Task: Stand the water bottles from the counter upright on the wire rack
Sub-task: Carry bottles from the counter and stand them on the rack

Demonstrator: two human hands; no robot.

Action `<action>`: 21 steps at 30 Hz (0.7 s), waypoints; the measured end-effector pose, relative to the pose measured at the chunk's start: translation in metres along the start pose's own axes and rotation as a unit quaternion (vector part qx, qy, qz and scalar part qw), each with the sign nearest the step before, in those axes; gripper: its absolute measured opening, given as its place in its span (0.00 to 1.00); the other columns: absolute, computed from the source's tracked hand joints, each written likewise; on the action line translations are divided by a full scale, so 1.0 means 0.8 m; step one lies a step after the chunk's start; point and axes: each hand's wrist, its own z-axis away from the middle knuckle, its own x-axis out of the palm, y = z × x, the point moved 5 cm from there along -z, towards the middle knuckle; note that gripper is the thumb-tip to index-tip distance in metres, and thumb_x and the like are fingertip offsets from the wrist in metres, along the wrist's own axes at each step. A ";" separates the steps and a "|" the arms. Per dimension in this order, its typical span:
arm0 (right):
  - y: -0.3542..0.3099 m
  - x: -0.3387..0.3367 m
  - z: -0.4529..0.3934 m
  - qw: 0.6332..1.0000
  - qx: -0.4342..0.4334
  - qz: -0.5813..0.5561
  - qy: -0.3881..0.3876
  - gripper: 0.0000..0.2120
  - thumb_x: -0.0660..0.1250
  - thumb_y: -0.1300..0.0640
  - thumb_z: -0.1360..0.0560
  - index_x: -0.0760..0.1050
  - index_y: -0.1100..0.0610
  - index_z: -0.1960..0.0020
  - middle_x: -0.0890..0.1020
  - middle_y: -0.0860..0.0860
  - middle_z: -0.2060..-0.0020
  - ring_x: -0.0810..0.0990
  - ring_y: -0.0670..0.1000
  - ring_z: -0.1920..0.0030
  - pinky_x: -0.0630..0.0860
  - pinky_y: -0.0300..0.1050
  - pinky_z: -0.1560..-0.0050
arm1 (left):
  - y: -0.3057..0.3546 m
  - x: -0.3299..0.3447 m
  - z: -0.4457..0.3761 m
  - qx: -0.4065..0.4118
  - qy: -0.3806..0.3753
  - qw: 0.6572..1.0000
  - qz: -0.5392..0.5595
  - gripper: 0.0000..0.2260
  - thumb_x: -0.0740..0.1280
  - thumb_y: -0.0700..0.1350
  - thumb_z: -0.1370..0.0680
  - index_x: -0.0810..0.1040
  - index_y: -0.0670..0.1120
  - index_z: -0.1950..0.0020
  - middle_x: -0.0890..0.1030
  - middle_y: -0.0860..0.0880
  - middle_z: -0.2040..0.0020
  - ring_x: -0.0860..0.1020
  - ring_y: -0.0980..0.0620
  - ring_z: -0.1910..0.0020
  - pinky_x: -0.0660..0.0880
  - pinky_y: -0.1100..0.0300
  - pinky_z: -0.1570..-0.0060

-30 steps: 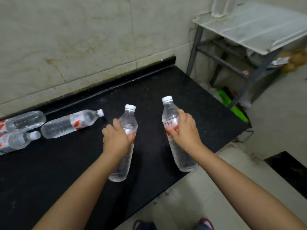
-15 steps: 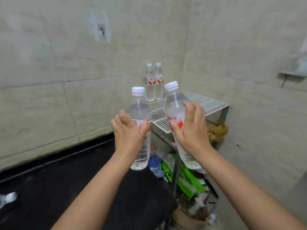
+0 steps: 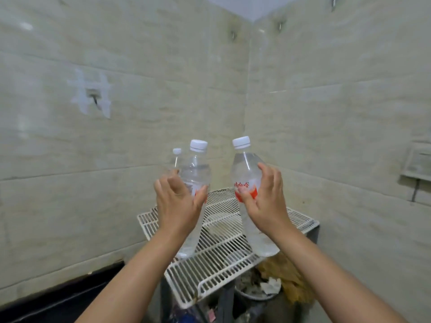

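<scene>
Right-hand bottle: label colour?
Red band with red characters on clear plastic, on the bottle that the right hand grips. Head view, the only one.

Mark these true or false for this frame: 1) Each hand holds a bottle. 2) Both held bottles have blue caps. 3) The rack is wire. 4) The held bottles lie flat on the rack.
1) True: left hand grips the left bottle, right hand the right bottle.
2) False: both caps are white.
3) True: the rack is white wire grid.
4) False: both are held roughly upright above it.
</scene>
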 end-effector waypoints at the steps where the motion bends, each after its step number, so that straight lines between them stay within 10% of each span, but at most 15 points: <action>1: 0.018 0.019 -0.013 1.000 0.004 -0.013 -0.007 0.23 0.55 0.46 0.30 0.55 0.54 0.39 0.72 0.69 0.44 0.63 0.52 0.45 0.68 0.52 0.43 | -0.008 0.023 -0.017 -0.001 0.004 1.000 0.000 0.24 0.52 0.62 0.35 0.55 0.49 0.46 0.71 0.31 0.46 0.69 0.33 0.47 0.70 0.43 0.50; 12: 0.188 0.188 -0.109 0.976 0.109 -0.116 -0.150 0.30 0.63 0.55 0.28 0.59 0.69 0.32 0.65 0.66 0.36 0.65 0.62 0.34 0.61 0.45 0.35 | -0.059 0.224 -0.127 -0.075 -0.072 0.994 -0.024 0.31 0.45 0.67 0.39 0.46 0.52 0.43 0.64 0.37 0.37 0.61 0.43 0.38 0.62 0.50 0.39; 17: 0.241 0.236 -0.136 0.954 0.140 -0.173 -0.202 0.30 0.68 0.63 0.27 0.58 0.67 0.32 0.63 0.63 0.34 0.66 0.59 0.33 0.62 0.41 0.35 | -0.073 0.268 -0.137 -0.123 -0.058 0.989 -0.064 0.37 0.62 0.57 0.25 0.45 0.45 0.25 0.63 0.37 0.35 0.62 0.42 0.38 0.61 0.53 0.38; 21: 0.271 0.261 -0.147 0.938 0.138 -0.219 -0.229 0.30 0.69 0.64 0.29 0.58 0.67 0.33 0.64 0.63 0.35 0.68 0.59 0.35 0.64 0.41 0.37 | -0.079 0.294 -0.134 -0.184 -0.053 0.978 -0.085 0.39 0.61 0.59 0.27 0.38 0.50 0.29 0.59 0.37 0.30 0.58 0.41 0.32 0.60 0.50 0.33</action>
